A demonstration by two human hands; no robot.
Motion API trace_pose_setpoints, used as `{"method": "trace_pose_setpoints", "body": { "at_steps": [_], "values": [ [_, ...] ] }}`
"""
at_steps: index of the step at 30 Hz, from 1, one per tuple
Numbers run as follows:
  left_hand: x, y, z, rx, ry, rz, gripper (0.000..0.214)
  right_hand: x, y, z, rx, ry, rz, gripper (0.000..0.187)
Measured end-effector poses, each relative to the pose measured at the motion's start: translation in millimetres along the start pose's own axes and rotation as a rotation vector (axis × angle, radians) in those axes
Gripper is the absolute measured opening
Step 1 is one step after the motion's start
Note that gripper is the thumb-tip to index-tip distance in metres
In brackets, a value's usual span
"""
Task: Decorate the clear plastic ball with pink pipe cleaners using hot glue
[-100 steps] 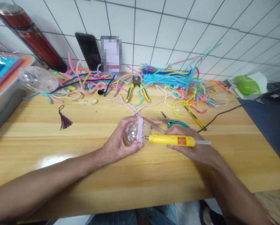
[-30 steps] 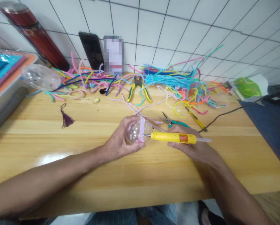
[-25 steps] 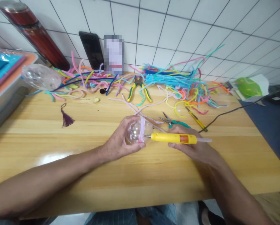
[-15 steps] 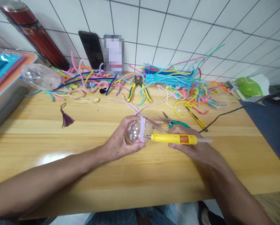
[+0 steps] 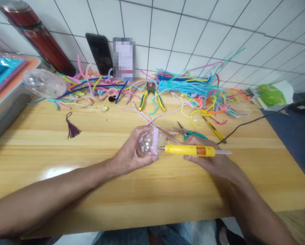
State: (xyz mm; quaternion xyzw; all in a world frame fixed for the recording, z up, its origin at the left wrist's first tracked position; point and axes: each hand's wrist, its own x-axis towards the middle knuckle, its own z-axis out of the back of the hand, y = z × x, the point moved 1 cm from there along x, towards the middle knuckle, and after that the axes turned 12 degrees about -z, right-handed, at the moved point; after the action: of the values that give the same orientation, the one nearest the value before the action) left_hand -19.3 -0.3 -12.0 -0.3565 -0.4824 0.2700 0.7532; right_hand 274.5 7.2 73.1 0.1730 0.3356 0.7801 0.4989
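My left hand (image 5: 130,154) is wrapped round a clear plastic ball (image 5: 146,144) that has a pink pipe cleaner (image 5: 154,139) running over it. In my right hand (image 5: 211,160) lies a yellow pen-shaped glue gun (image 5: 190,150), held level, with its metal tip touching the pink strip on the ball's right side. A clear glue stick pokes out of the gun's rear end. Both hands rest low over the wooden table (image 5: 91,177), near its middle.
Several coloured pipe cleaners (image 5: 190,90) lie heaped along the far edge. Yellow-handled pliers (image 5: 150,96), teal needle-nose pliers (image 5: 189,132), a yellow utility knife (image 5: 212,127), a purple tassel (image 5: 72,128), another clear ball (image 5: 44,83), a black phone (image 5: 99,54) and a black cable (image 5: 249,120) are around.
Hardly anything differs. The glue gun tip stays against the pink strip on the ball, shifted only slightly, and the view has drifted a little.
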Motion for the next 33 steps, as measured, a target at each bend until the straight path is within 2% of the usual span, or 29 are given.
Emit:
{"method": "trace_pose_setpoints", "body": {
  "at_steps": [24,33],
  "values": [
    [-0.2,1.5,-0.4,-0.010,-0.013,0.001,0.081,-0.9,1.9,0.9,0.015,0.019,-0.075,0.014],
    [0.2,0.7,-0.4,-0.003,-0.013,0.007,0.079,-0.1,2.6,0.3,0.037,0.015,-0.050,0.013]
  ]
}}
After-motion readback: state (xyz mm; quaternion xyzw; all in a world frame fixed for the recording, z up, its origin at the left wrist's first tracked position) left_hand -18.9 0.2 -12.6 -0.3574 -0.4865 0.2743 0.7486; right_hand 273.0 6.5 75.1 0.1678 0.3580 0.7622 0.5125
